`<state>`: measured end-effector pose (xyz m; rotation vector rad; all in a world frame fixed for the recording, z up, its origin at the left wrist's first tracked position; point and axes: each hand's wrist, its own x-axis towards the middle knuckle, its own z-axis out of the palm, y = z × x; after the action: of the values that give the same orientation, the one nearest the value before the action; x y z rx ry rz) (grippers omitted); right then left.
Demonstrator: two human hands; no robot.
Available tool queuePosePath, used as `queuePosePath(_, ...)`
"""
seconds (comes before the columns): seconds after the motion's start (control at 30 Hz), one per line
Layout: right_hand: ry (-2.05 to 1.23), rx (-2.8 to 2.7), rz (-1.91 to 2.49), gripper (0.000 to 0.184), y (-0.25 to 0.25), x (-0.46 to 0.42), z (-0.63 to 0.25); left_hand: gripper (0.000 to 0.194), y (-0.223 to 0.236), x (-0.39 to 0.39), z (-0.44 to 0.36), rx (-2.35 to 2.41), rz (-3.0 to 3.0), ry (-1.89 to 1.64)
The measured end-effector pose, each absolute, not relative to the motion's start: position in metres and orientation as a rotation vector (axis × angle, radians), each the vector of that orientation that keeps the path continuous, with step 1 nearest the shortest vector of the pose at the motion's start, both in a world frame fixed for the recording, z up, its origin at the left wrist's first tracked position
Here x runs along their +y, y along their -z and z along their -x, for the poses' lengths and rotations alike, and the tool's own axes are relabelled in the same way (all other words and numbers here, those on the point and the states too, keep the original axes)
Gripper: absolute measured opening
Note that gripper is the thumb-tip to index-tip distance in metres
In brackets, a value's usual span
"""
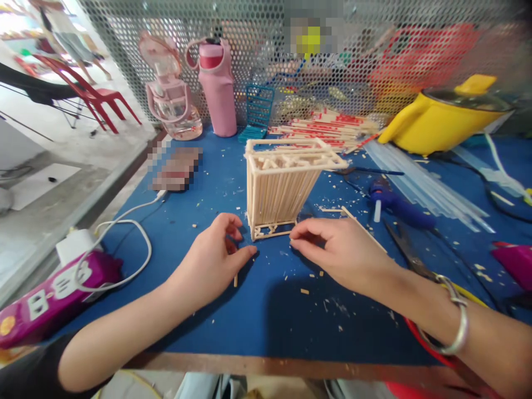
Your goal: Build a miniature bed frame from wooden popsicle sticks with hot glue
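Observation:
A box-like structure of thin wooden sticks [282, 191] stands upright on the blue tabletop [245, 321], its sides lined with close-set sticks and its top and bottom framed. Just left of its base is my left hand [218, 249], fingers curled and thumb apart, with nothing visible between them. A short stick piece [235, 281] lies by that hand. On the other side, my right hand [332, 244] pinches at the structure's lower right corner, thumb and index fingertips close together. Behind the right hand lie a loose stick [361, 227] and scissors [411, 252].
A blue glue gun [399, 208], clear glue sticks [428, 183] and a yellow pot [444, 122] occupy the right. Red-marked sticks [328, 127] are piled behind. Pink bottle [218, 91], phone [178, 169] and purple power strip [62, 293] stand or lie left. Wood scraps litter the table.

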<state>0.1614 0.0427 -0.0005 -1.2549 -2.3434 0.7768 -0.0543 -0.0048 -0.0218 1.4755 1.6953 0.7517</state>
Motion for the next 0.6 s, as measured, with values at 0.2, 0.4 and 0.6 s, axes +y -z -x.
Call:
queuePosePath(0.2,-0.537,-2.441,1.278,0.011,0.004,0.047,-0.16,0.023,0.021,0.014,0.049,1.819,-1.947,-0.541)
queuePosePath(0.4,-0.467,-2.494,1.258,0.019,0.014,0.049,-0.147,0.024,0.022,0.013,0.049,1.809,-2.081,-0.414)
queuePosePath(0.6,-0.356,-2.502,1.351,0.023,0.018,0.05,-0.139,0.019,0.028,0.009,0.048,1.833,-2.149,-0.426)
